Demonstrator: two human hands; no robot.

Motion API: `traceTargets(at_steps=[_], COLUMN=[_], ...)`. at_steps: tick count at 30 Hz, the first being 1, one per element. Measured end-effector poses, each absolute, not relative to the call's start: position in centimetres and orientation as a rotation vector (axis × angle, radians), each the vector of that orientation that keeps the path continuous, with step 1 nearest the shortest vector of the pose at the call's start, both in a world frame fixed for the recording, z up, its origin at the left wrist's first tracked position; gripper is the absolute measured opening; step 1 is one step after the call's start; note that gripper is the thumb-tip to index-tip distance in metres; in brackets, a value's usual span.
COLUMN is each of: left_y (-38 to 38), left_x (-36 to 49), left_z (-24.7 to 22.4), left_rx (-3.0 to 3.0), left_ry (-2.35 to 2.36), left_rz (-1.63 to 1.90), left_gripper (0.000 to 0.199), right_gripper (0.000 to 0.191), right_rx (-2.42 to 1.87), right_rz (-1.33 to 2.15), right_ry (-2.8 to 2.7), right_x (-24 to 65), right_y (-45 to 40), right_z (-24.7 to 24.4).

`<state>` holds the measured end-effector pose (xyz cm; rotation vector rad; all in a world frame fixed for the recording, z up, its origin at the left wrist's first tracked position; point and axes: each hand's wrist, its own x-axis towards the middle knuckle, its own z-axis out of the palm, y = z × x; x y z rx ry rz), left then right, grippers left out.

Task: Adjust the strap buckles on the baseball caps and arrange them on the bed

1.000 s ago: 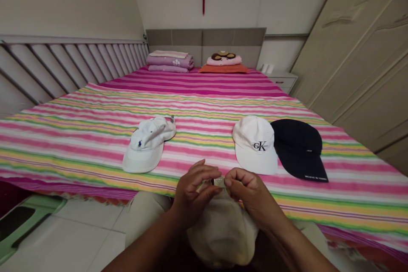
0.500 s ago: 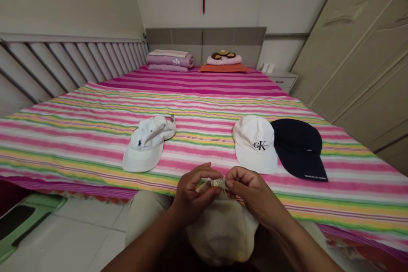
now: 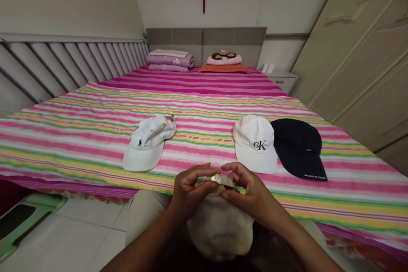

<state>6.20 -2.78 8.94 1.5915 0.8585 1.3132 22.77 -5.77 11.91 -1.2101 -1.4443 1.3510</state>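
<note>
A beige cap (image 3: pixel 221 227) hangs below my hands at the bed's front edge, over my lap. My left hand (image 3: pixel 191 189) pinches the cap's back strap near its metal buckle (image 3: pixel 216 177). On the other side of the buckle, my right hand (image 3: pixel 248 189) has thumb and forefinger round the strap, with a gap showing under it. Beyond them lie a white cap with a small dark logo (image 3: pixel 145 144) on the left and a white cap with dark letters (image 3: pixel 255 144) on the right. A black cap (image 3: pixel 298 148) touches the lettered one.
The caps lie on a striped bedspread (image 3: pixel 197 114). Folded purple bedding (image 3: pixel 170 60) and an orange cushion (image 3: pixel 223 68) are by the headboard (image 3: pixel 204 36). A green stool (image 3: pixel 35 214) stands on the floor at the lower left.
The fingers of my right hand have spread wider, and more of the strap shows between my hands. The buckle has shifted slightly up and left. The other caps have stayed put.
</note>
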Motion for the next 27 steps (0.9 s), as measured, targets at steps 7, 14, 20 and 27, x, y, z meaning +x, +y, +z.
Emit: traceTargets(at_steps=[7,14,20,27], left_y=[-2.9,-2.4,-2.0,-1.5], left_x=[6.5,6.5,6.3,5.5], left_z=[9.0,9.0,8.7,8.6], left_rx=[1.497,1.074,0.941,0.871], left_ry=[0.783,0.713,0.584,0.535], left_rz=[1.170,1.055,0.787,0.765], left_gripper=[0.022,0.021,0.021,0.020], right_gripper=[0.043,0.022,0.021,0.012], right_rx=[-1.108,-1.221,-1.267,-1.249], right_rz=[1.348,1.114,0.853,0.733], right_ry=[-1.337,-1.532,-1.739,-1.866], right_x=[21.7,22.0,21.9,22.2], right_y=[-5.9,-6.2,-6.3,-6.4], right_z=[11.6,11.4,11.8,12.2])
